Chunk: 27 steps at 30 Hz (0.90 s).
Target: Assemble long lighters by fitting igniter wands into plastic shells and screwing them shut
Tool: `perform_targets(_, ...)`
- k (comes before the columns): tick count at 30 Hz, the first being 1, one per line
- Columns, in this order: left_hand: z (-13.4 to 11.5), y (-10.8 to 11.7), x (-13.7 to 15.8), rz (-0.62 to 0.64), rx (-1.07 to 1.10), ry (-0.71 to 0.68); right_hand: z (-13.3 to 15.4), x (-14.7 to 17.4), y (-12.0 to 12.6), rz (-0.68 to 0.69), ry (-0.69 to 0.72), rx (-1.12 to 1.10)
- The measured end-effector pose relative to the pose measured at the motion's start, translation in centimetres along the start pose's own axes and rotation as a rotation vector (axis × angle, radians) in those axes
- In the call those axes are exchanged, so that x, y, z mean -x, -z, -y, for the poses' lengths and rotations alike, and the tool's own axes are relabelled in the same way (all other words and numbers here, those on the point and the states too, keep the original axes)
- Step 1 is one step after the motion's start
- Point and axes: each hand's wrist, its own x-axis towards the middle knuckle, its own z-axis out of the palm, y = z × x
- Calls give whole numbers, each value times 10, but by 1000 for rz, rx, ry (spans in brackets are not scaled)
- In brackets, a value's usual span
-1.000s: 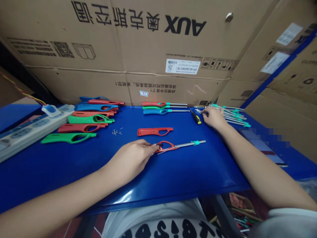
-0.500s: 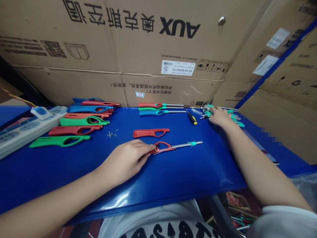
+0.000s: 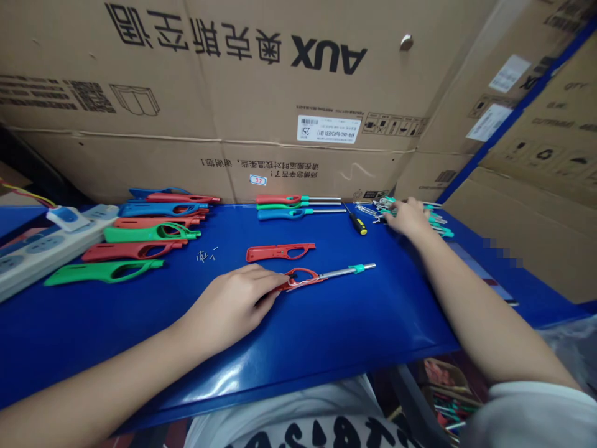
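My left hand (image 3: 240, 298) is closed on the handle end of a red gas lighter (image 3: 305, 278), its metal tube pointing right with a teal sleeve near the tip. A thin white wire shows by the trigger loop. Just behind it lies a red lighter shell half (image 3: 280, 251). At the back right, my right hand (image 3: 410, 218) is down in a pile of small lighter parts (image 3: 438, 221) with teal, white and clear pieces. Its fingers are curled; whatever is between them is hidden.
Coloured lighter shells (image 3: 135, 251) lie stacked at left beside a power strip (image 3: 51, 239). Several small metal screws (image 3: 205, 255) lie nearby. Lighters with tubes (image 3: 298, 213) and a screwdriver (image 3: 357, 222) sit along the cardboard wall (image 3: 224, 93). The blue table's front edge (image 3: 289, 389) is near my body.
The whole view has shifted slightly. My right hand stays at the parts pile, its fingers moved a little. My left hand keeps its hold on the red lighter.
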Motion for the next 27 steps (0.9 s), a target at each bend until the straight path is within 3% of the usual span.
perform_targets(19, -4, 1, -3, 15, 29, 21, 3, 3, -6, -120, 60, -116)
perform_targets(27, -4, 2, -1, 37, 47, 36, 11, 3, 16, -196, 155, -352)
